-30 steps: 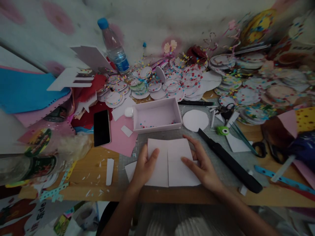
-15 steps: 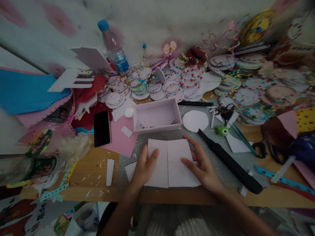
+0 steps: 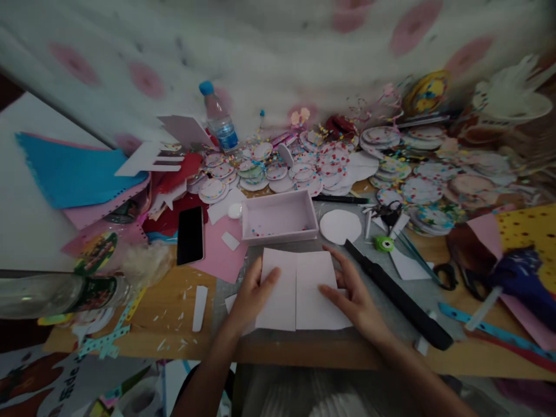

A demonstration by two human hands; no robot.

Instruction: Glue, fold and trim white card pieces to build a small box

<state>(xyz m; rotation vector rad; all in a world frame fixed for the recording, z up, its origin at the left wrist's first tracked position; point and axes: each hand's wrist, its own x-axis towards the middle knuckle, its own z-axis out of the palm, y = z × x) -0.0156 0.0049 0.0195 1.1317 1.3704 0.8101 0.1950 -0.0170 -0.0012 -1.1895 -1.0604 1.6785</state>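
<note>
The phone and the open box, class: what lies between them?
The head view shows pink paper bearing a small white slip, plus white paper and a rounded white object.

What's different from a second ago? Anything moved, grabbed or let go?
Only the view visibly shifted: it tilted up, so more of the pink-spotted backdrop shows and the bottle appears lower. Nothing was grabbed or let go. The left hand and right hand still hold the white paper; the box and phone stayed put.

Left hand (image 3: pixel 253 296) partly hidden behind white card (image 3: pixel 308 292); dark label (image 3: pixel 98 294) seemingly unreadable.
</note>
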